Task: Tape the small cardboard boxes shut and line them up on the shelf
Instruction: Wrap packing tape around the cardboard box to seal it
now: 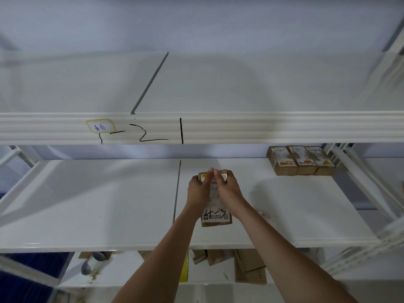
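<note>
A small brown cardboard box with a white printed label is seen lying on the white metal shelf board, near the middle of the board and just to the right of its centre seam. It is grasped at its far end by both hands: the left hand is curled round the far left corner, and the right hand is curled over the far right corner, the fingertips of the two almost meeting above the label. Black handwritten marks are visible at the near end of the label. Three similar small brown labelled boxes are lined up side by side, touching, at the far right corner of the same shelf. Handwritten black marks and a small yellow-edged tag are carried on the white beam above.
</note>
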A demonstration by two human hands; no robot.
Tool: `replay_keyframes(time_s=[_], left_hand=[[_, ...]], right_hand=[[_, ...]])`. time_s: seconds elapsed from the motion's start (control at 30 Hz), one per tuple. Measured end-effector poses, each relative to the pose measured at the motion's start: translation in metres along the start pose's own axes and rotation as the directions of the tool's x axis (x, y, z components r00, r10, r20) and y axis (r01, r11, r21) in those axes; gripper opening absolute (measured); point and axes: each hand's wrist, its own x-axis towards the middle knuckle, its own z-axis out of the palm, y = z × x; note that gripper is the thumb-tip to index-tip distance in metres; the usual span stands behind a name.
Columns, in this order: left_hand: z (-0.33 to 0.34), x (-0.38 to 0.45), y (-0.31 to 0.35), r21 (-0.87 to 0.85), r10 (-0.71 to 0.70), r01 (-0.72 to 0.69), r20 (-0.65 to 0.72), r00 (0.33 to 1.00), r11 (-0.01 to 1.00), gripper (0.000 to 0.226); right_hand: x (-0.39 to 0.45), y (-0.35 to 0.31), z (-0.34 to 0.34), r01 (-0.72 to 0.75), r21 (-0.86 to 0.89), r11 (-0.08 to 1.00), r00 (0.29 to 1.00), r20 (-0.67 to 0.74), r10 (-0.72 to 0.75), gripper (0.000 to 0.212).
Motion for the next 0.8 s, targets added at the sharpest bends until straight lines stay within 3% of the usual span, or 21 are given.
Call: replay_keyframes(time_s=[0.13, 0.27, 0.37, 0.43, 0.53, 0.6, 0.67, 0.73, 0.8], left_hand=[[-0.005, 0.003, 0.002, 0.042, -0.06, 0.058, 0.055, 0.997, 0.997, 0.056], [-0.019, 0.006, -0.001, 0.021, -0.211, 0.212, 0.242, 0.947, 0.977, 0.087], [-0.028, 0.0, -0.01, 0.093, -0.151, 0.125, 0.373, 0.915, 0.988, 0.061], [-0.03, -0.003, -0.018, 0.029, -0.112, 0.109, 0.33, 0.937, 0.994, 0.052], [-0.03, -0.006, -0.016, -0.091, -0.075, 0.101, 0.251, 0.965, 0.991, 0.051], [-0.034, -0.008, -0.015, -0.097, -0.062, 0.098, 0.32, 0.945, 0.99, 0.044], [-0.04, -0.011, -0.015, -0.117, -0.083, 0.142, 0.411, 0.908, 0.983, 0.039], [-0.047, -0.013, -0.016, -0.105, -0.092, 0.161, 0.476, 0.875, 0.981, 0.045], [-0.053, -0.014, -0.02, -0.076, -0.075, 0.127, 0.482, 0.873, 0.989, 0.054]], right_hand=[[0.002, 0.001, -0.001, -0.019, 0.02, 1.0, 1.0, -0.014, 0.019, 0.043], [0.011, 0.008, -0.007, -0.089, 0.114, 0.989, 0.993, -0.072, 0.097, 0.052], [0.016, 0.007, -0.017, -0.147, 0.193, 0.97, 0.988, -0.015, 0.153, 0.059], [0.01, 0.005, -0.023, -0.161, 0.222, 0.962, 0.986, 0.084, 0.146, 0.067], [0.0, 0.019, -0.023, -0.164, 0.035, 0.986, 0.976, 0.152, 0.157, 0.088], [-0.004, 0.03, -0.021, -0.119, -0.038, 0.992, 0.974, 0.19, 0.124, 0.063], [-0.007, 0.032, -0.021, -0.099, 0.024, 0.995, 0.979, 0.182, 0.093, 0.036], [-0.009, 0.033, -0.024, -0.089, 0.06, 0.994, 0.973, 0.22, 0.074, 0.034], [-0.011, 0.036, -0.027, -0.081, 0.011, 0.997, 0.944, 0.321, 0.073, 0.048]])
